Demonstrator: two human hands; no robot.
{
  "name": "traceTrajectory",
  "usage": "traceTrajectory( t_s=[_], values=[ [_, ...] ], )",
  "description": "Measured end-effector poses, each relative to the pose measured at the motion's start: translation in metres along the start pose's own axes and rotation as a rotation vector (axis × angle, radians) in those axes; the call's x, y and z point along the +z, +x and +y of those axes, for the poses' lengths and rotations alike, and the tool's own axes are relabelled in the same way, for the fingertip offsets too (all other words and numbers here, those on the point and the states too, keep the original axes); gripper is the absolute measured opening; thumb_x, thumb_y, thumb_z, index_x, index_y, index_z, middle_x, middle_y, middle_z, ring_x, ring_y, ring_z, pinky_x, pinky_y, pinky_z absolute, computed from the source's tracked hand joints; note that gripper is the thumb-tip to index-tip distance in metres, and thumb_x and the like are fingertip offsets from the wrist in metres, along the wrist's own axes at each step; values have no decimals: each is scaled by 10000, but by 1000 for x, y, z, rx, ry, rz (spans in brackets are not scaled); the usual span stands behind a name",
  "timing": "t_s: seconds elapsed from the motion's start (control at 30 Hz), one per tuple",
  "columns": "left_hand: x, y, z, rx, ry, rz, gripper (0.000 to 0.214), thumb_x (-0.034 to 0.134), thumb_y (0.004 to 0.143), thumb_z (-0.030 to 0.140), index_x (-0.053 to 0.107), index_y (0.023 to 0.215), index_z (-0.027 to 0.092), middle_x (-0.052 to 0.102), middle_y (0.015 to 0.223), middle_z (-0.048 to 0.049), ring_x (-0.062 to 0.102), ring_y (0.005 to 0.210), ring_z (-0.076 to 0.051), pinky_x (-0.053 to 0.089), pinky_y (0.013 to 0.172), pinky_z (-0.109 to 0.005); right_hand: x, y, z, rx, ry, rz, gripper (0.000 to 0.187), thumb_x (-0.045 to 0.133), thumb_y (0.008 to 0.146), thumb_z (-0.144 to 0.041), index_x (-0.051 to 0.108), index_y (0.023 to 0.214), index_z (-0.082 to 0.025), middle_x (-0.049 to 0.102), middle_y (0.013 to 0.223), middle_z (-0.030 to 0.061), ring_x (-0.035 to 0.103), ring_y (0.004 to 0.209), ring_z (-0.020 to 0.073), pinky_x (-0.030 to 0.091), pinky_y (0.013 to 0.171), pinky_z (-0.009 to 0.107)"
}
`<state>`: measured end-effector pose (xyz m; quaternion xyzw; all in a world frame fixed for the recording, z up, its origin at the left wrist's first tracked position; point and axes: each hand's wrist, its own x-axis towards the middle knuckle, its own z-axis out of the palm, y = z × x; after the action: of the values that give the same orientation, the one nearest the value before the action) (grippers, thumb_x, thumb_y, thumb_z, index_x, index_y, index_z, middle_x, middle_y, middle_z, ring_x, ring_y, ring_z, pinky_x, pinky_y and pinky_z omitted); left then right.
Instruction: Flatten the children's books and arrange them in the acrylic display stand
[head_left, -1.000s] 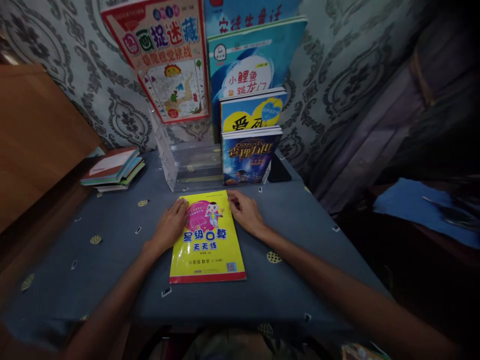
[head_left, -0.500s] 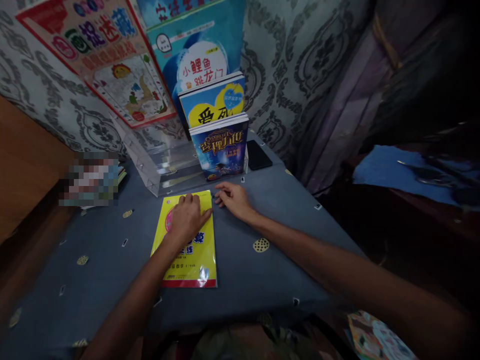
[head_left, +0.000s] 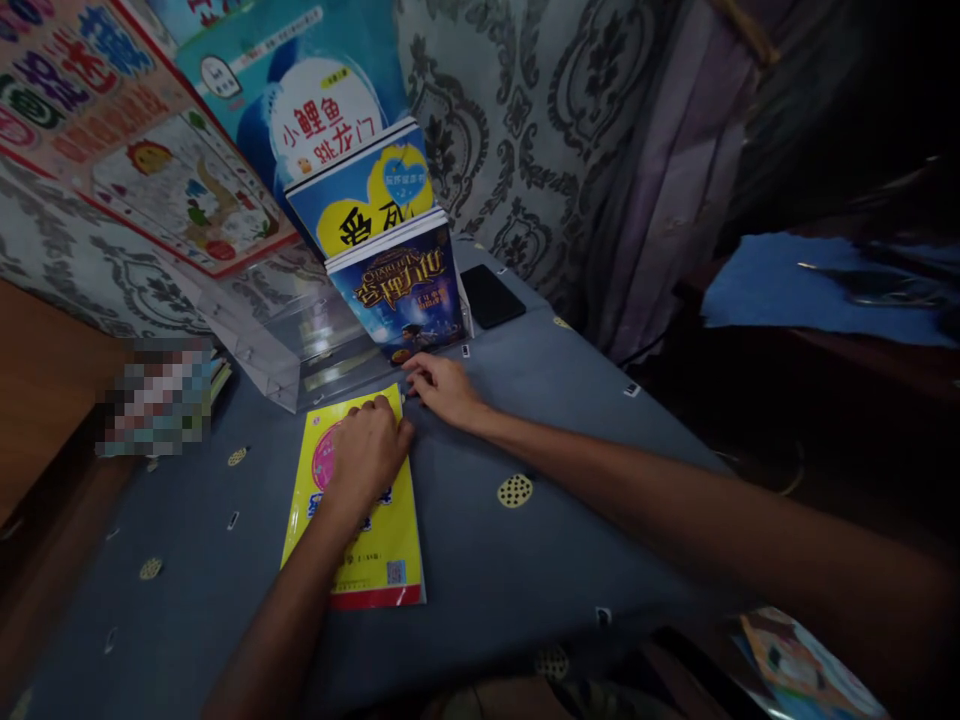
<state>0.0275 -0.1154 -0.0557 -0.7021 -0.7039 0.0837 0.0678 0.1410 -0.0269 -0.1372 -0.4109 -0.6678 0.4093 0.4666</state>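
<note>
A yellow workbook (head_left: 379, 573) with a red bottom strip and a pink circle lies on the table. My left hand (head_left: 369, 445) rests palm down on its cover, fingers loosely bent and thumb near the right edge. Part of the printed title is hidden under that hand and forearm. Just beyond the workbook's upper right corner is my right hand (head_left: 444, 388), holding nothing, with thumb and forefinger apart. Close behind its fingertips stands a dark blue book (head_left: 401, 290) in a clear acrylic stand (head_left: 259, 345).
Behind the blue book stand a blue-and-yellow book (head_left: 360, 190), a teal book (head_left: 247, 90) and a large red-bordered book (head_left: 161, 150). A black flat device (head_left: 491, 296) lies right of the stand. Blurred books (head_left: 161, 400) sit at the left, on the grey patterned tablecloth (head_left: 480, 560).
The view has shifted, so the books and stand appear further left. My left thumb has drawn closer to its fingers. Both hands keep roughly the same places beside and on the workbook.
</note>
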Motion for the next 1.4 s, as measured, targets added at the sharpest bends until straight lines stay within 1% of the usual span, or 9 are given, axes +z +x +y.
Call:
traceTrajectory(
  t_s=[0.13, 0.23, 0.37, 0.6, 0.8, 0.93, 1.07, 1.23, 1.4],
  values=[
    [-1, -1, -7, -6, -31, 31, 338, 431, 959, 342, 705, 998, 148, 765, 927, -178, 729, 869, -333, 465, 686, -354, -2, -1, -2, -35, -50, 9, 300, 512, 846, -65, 689, 1039, -209, 745, 904, 34, 705, 805, 183, 568, 781, 323],
    [0, -2, -12, -9, -61, 56, 335, 433, 952, 345, 728, 954, 186, 773, 905, -143, 728, 850, -310, 444, 673, -335, -3, -1, -2, -59, -73, 6, 340, 506, 832, -49, 687, 1074, -204, 757, 921, 31, 699, 821, 182, 545, 821, 325],
    [-1, -3, -13, -15, -90, 52, 330, 446, 945, 342, 747, 922, 207, 779, 901, -123, 723, 841, -293, 421, 658, -319, -4, -1, -3, -77, -84, 0, 370, 509, 822, -40, 684, 1104, -203, 766, 922, 25, 679, 813, 177, 519, 828, 321],
    [-4, -3, -14, -18, -121, 3, 352, 420, 971, 334, 749, 923, 216, 777, 924, -127, 716, 856, -314, 411, 670, -330, -5, -2, -6, -75, -96, -15, 392, 505, 827, -47, 676, 1143, -202, 774, 945, 30, 676, 821, 186, 511, 821, 327],
    [-2, -3, -16, 1, -127, 25, 355, 415, 978, 329, 735, 878, 213, 770, 890, -123, 714, 833, -299, 381, 644, -320, -6, -3, -8, -75, -95, -29, 412, 504, 822, -31, 665, 1154, -213, 775, 964, 25, 685, 831, 181, 517, 835, 326],
    [-3, -4, -16, 3, -117, 0, 358, 405, 983, 317, 726, 864, 213, 774, 894, -115, 718, 842, -295, 386, 660, -324, -7, -5, -11, -77, -77, -33, 433, 490, 830, -23, 653, 1188, -205, 775, 983, 35, 698, 860, 184, 522, 846, 329],
    [-4, -4, -15, -3, -105, -12, 376, 382, 991, 322, 720, 872, 206, 773, 922, -122, 721, 876, -302, 403, 677, -335, -7, -6, -11, -109, -62, -50, 451, 481, 839, -22, 638, 1214, -218, 778, 1016, 29, 707, 879, 179, 524, 850, 326],
    [-4, -4, -13, -14, -66, -23, 375, 365, 995, 316, 704, 884, 203, 771, 945, -114, 724, 916, -302, 426, 694, -339, -7, -7, -10, -140, -74, -65, 458, 467, 850, -24, 610, 1249, -199, 778, 1061, 46, 707, 915, 186, 524, 886, 356],
    [0, -6, -11, 12, -41, 16, 360, 373, 1002, 321, 691, 888, 194, 761, 958, -115, 729, 940, -305, 449, 706, -345, -7, -7, -10, -192, -109, -77, 479, 457, 859, -23, 587, 1280, -211, 773, 1112, 50, 697, 1006, 199, 508, 946, 385]
  ],
)
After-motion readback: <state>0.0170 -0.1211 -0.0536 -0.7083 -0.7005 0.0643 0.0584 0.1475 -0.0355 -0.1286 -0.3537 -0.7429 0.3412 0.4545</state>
